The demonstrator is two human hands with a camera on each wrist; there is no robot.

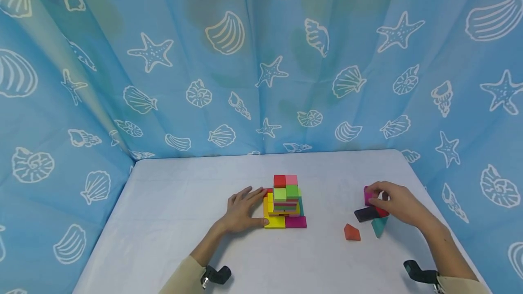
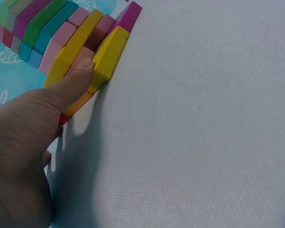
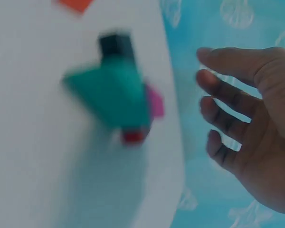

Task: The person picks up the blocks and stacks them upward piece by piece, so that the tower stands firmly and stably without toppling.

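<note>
A stepped tower of coloured wooden blocks [image 1: 286, 193] stands near the middle of the table. Beside its left edge is my left hand [image 1: 242, 211], fingers spread, with the thumb touching the front yellow block [image 2: 109, 54] of the base and fingertips by a red block at the back. Over on the right, my right hand [image 1: 397, 199] hovers by a small group of loose blocks, its fingers loosely bent. Nearest to it is a purple block [image 1: 367, 196]. The right wrist view, though blurred, shows that hand [image 3: 247, 109] apart from the blocks, with nothing between thumb and fingers.
Around the right hand lie a black block [image 1: 366, 214], a partly covered red block [image 1: 382, 213] and a teal triangular block [image 1: 379, 227]. An orange-red angular block [image 1: 352, 232] is apart from them. A blue shell-print curtain [image 1: 245, 71] surrounds the white table [image 1: 184, 203].
</note>
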